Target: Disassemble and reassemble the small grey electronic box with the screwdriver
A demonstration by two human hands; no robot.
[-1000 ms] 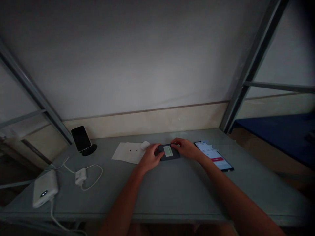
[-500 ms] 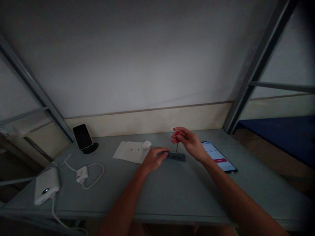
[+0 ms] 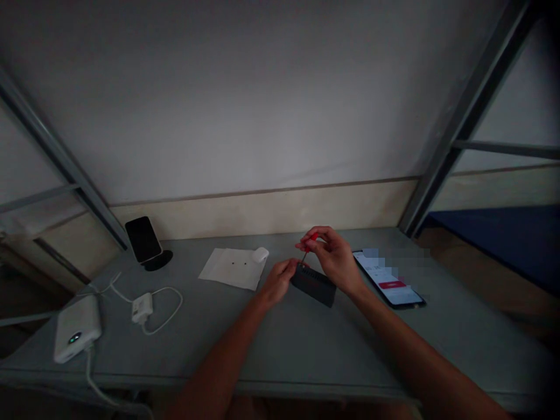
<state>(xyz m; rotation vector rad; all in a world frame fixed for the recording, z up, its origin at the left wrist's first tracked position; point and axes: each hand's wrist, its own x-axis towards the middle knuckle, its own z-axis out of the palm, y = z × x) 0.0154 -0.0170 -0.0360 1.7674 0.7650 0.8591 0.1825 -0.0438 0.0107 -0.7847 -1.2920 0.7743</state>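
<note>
My left hand (image 3: 280, 279) pinches the left end of a small dark flat device (image 3: 315, 286), which is tilted up off the grey table (image 3: 280, 344). My right hand (image 3: 333, 256) is closed round a small red-handled screwdriver (image 3: 310, 242); its thin shaft points down to the device's upper left edge. Both forearms reach in from the bottom of the view.
A sheet of white paper (image 3: 231, 268) with two tiny dark specks and a white earbud case (image 3: 261, 254) lie left of the hands. A lit phone (image 3: 391, 280) lies to the right. A dark phone on a stand (image 3: 144, 242), a white charger with cable (image 3: 143, 307) and a white power bank (image 3: 76, 333) sit at the left.
The device lay flat under both hands; my right hand then rose with the screwdriver, and now my left hand has tipped the device up on edge toward me.
</note>
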